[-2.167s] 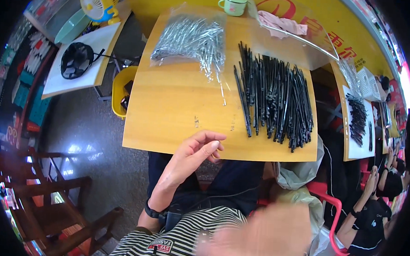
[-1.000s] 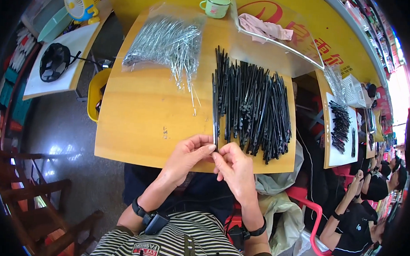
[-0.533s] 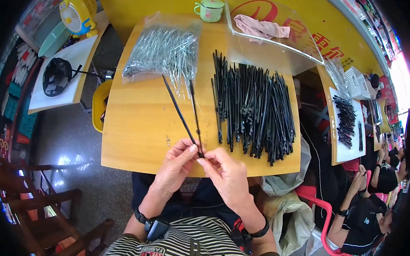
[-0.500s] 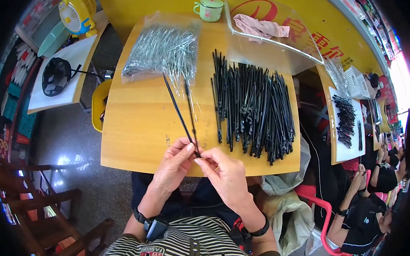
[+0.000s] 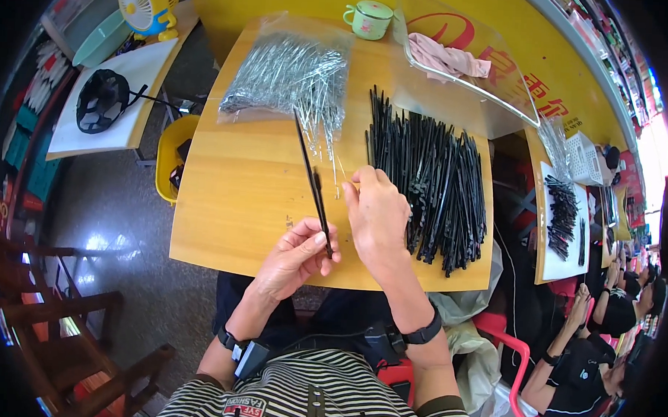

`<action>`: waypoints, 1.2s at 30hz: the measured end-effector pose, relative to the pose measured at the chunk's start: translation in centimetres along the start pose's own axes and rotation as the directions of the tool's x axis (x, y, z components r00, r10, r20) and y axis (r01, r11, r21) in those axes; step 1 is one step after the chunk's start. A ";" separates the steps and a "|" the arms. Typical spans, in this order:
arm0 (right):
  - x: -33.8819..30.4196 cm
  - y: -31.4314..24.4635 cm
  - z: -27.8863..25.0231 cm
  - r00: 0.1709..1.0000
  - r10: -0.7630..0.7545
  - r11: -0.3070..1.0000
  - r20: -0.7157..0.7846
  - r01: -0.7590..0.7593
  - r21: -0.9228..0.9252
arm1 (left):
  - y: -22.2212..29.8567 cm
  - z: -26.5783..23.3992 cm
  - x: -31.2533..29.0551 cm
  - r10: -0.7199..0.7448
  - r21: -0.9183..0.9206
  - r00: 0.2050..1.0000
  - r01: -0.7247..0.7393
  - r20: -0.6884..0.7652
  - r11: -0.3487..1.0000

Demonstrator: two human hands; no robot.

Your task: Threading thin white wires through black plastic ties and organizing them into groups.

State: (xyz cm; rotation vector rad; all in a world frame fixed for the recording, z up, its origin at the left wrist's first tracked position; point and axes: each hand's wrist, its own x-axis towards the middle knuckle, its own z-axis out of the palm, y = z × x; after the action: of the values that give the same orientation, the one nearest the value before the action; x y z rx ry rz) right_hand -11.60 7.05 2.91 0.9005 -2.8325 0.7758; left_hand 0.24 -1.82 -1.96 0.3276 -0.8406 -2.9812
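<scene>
My left hand [image 5: 299, 256], above the table's front edge, grips a thin black strip [image 5: 310, 165] between thumb and fingers; it points up and away, and a blurred dark length lies close along it. My right hand [image 5: 379, 213] has its fingertips pinched together beside the loose silver wires [image 5: 324, 137]. Whether a thin wire is between those fingertips is too fine to make out. The wires spill from a clear plastic bag [image 5: 280, 76] full of them at the back left. Just right of my right hand lies a wide pile of black strips [image 5: 443, 187].
Behind the pile stands a clear plastic bin [image 5: 466, 95] with a pink cloth [image 5: 446, 57]. A lidded green cup [image 5: 371, 21] is at the table's back. To the left are a yellow fan [image 5: 145, 5] and a side table; people sit at the right.
My right hand has left the black strip and moved forward to the loose wires. My left hand still holds the strip, now tilted more upright. The whole view has shifted slightly.
</scene>
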 end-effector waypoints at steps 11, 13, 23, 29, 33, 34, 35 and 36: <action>0.9 0.5 0.7 0.989 0.119 0.993 0.090 -0.120 0.005 | 0.3 0.0 0.5 -0.002 0.055 0.999 0.000 0.036 0.999; -0.1 0.3 -0.7 0.989 0.102 0.994 0.106 -0.105 0.023 | 0.2 0.2 0.1 0.004 0.058 0.999 -0.006 0.032 0.998; -4.5 2.2 -5.2 0.920 0.294 0.637 0.259 -0.391 0.664 | -1.1 1.2 -1.1 0.017 0.231 1.000 -0.013 -0.018 0.973; -4.5 2.4 -6.9 0.953 0.188 0.261 0.237 -0.281 0.923 | 0.0 3.7 -1.6 -0.007 0.236 0.998 -0.007 0.062 0.972; -5.1 2.2 -6.8 0.951 0.121 0.191 0.283 -0.302 0.934 | 0.1 4.3 -2.3 0.010 0.269 1.000 -0.014 0.015 0.963; -5.2 2.1 -6.6 0.950 0.097 0.188 0.296 -0.310 0.932 | 0.0 4.2 -2.3 0.008 0.269 1.000 -0.011 0.012 0.963; -5.5 2.0 -6.5 0.944 0.098 0.188 0.316 -0.330 0.925 | -0.2 4.0 -2.5 0.014 0.288 1.000 -0.015 0.005 0.958; -5.7 1.9 -6.3 0.942 0.097 0.186 0.320 -0.333 0.924 | -0.3 3.9 -2.6 0.021 0.307 1.000 -0.020 -0.002 0.952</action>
State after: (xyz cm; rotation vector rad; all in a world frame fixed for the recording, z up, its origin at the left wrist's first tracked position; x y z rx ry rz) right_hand -8.51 14.42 6.37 0.5400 -2.2829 2.8690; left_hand 1.98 0.66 1.65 0.3309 -1.3015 -2.8234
